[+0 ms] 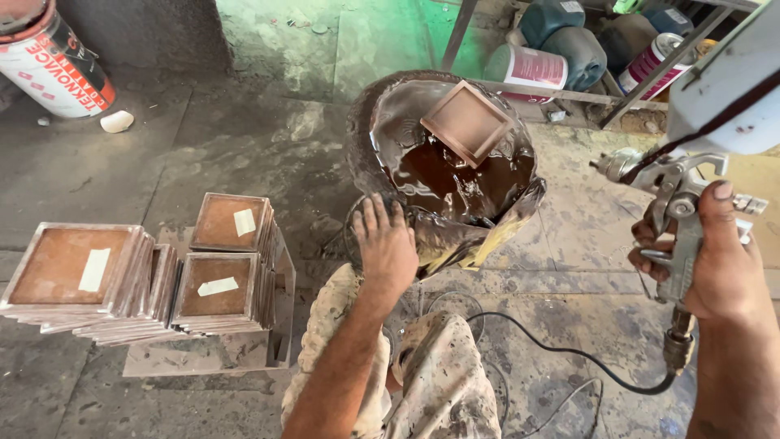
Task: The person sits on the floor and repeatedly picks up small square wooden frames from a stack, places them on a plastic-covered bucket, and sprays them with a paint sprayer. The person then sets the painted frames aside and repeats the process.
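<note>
My right hand (715, 260) grips a metal spray gun (670, 191) with a white cup (735, 81) on top, its nozzle pointing left. My left hand (383, 240) rests, fingers spread, on the front edge of a paint-coated stand wrapped in glossy brown plastic (443, 175). A small square brown frame (467, 122) lies tilted on top of that stand, to the left of the gun's nozzle and apart from it. A black hose (569, 358) runs from the gun's base across the floor.
Three stacks of square brown frames with white tape labels (219, 289) sit on a low board at the left. A red and white can (53, 61) lies at the far left. Cans and jugs (561, 49) crowd the metal rack behind. My paint-spattered trousers (443, 382) show below.
</note>
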